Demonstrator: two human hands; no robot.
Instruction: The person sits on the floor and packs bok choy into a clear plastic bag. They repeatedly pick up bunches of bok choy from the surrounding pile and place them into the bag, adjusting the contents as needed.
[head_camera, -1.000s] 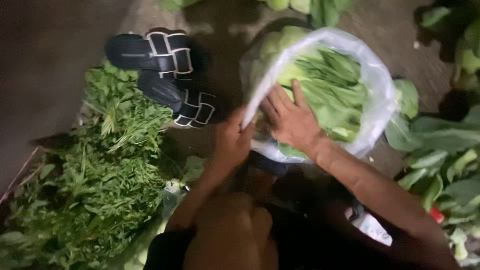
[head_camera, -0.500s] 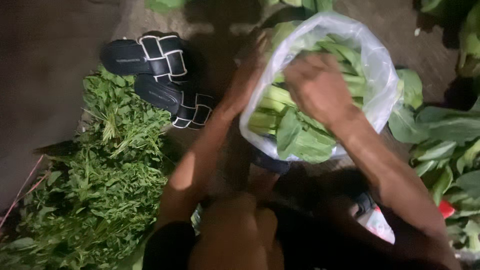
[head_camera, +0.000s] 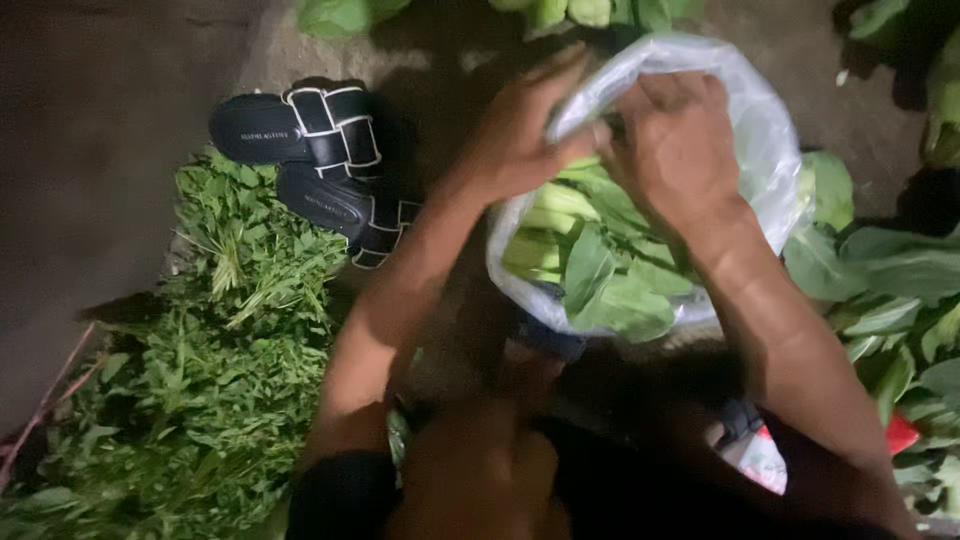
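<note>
Left hand & right hand both pinch plastic bag rim, fingers closed on it (prob. to hold leafy greens in); sandals left of bag.

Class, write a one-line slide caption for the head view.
Both hands, left hand and right hand, grip a clear plastic bag of leafy greens.

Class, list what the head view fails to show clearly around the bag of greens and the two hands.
- Bag mouth: hidden by right hand and left hand.
- Greens at the bag's bottom: blurred behind plastic.
- Right fingertips: hidden inside the bag.
- Loose leaves: cut off by the right edge.
- Sandals: print too small.
</note>
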